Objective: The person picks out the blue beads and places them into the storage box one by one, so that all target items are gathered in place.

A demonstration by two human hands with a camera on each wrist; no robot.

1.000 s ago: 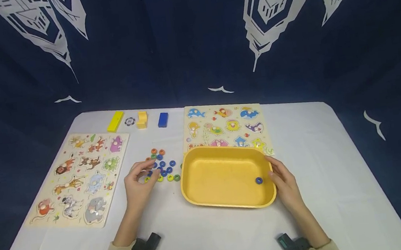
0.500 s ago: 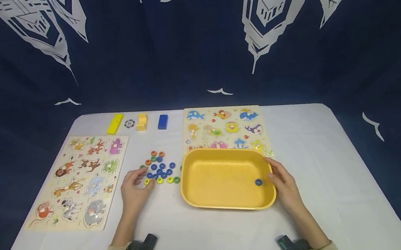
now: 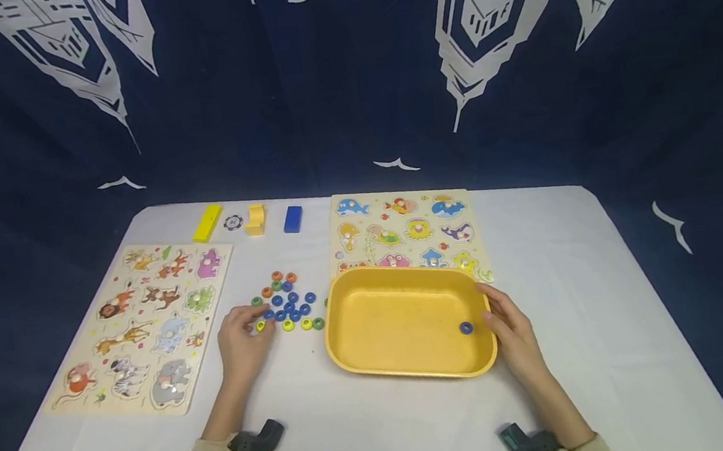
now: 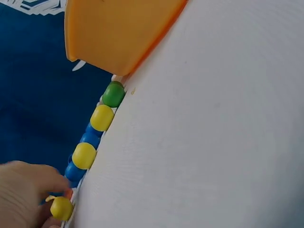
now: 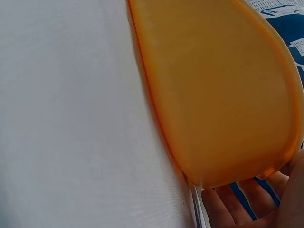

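Observation:
My left hand (image 3: 244, 341) is at the left edge of a cluster of small beads. A blue bead (image 3: 269, 314) lies at its thumb and forefinger, and a yellow bead (image 4: 61, 208) sits close by its fingers; whether it pinches either is unclear. Several blue beads (image 3: 294, 315) fill the cluster's middle, with yellow, green and orange ones around them. My right hand (image 3: 517, 334) grips the right end of a yellow plastic tray (image 3: 410, 376), thumb over the rim and fingers (image 5: 254, 199) outside. One blue bead (image 3: 466, 327) lies inside the tray near that end.
An animal puzzle board (image 3: 147, 329) lies at the left. A sea-creature puzzle board (image 3: 404, 228) lies behind the tray, partly covered by it. Along the back are a yellow block (image 3: 207, 223), a round black-and-white token (image 3: 232, 223), an orange-yellow block (image 3: 255, 220) and a blue block (image 3: 292, 219).
My left hand has moved slightly left and down, and its thumb and forefinger have come closer together. The nearest yellow bead has shifted slightly left. The right hand keeps its grip on the tray.

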